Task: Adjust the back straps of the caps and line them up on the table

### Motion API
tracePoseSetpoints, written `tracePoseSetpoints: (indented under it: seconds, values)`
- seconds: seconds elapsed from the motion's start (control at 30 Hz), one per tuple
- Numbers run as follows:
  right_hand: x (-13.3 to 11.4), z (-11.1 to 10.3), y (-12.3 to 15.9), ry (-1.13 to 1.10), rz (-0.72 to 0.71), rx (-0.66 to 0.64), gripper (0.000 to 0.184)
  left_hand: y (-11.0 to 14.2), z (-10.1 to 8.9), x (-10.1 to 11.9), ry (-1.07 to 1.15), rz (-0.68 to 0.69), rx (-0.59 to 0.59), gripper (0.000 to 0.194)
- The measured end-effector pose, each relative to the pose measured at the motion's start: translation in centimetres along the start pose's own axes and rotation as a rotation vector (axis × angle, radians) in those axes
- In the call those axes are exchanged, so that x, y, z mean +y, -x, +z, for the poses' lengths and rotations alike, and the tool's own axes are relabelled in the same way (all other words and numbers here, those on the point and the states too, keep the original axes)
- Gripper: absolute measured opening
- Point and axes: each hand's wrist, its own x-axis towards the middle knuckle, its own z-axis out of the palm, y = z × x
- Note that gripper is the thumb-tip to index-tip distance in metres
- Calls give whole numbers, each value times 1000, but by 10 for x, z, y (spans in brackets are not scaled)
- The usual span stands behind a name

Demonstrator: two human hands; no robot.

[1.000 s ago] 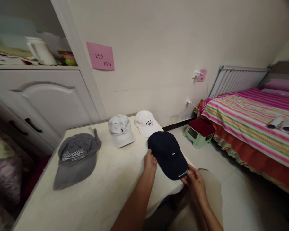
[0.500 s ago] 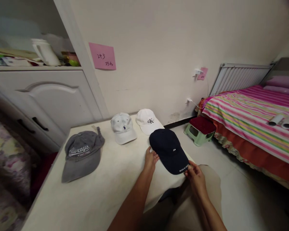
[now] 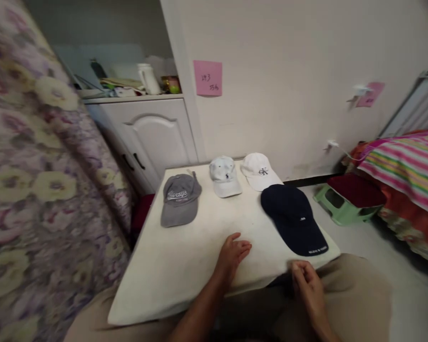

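A navy baseball cap [image 3: 288, 213] lies at the right side of the table, its lettered brim pointing toward me. My left hand [image 3: 232, 256] hovers over the tabletop left of that cap, fingers apart and holding nothing. Below the brim, at the table's front edge, my right hand [image 3: 308, 284] is curled closed with nothing visible in it, apart from the cap. Along the back of the table rest a pale grey-white cap [image 3: 224, 175] with a small dark emblem and a white cap [image 3: 258, 170] with dark letters. A grey cap [image 3: 180, 202] with white script sits at the left.
The cream-coloured table [image 3: 157, 280] stands against the wall and a cabinet [image 3: 153, 128]. A floral curtain [image 3: 46, 190] hangs at the left. On the floor to the right are a green stool [image 3: 338, 213] with a dark red top and a bed [image 3: 410, 166] with striped covers.
Both hands have let go of the navy cap. The left hand has drawn away to its left, the right hand back toward my lap. My view has swung left.
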Motion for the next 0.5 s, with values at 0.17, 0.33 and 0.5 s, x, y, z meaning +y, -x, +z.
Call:
tracePoseSetpoints:
  seconds: [0.17, 0.33, 0.5]
  values:
    - [-20, 76, -4, 98, -127, -274, 35, 13, -53, 37, 69, 159, 179, 38]
    - [-22, 132, -10, 105, -194, -415, 32, 14, -106, 87, 174, 370, 366, 22]
    - [-10, 138, -12, 75, -160, -452, 31, 0, -127, 106, 252, 445, 444, 21]
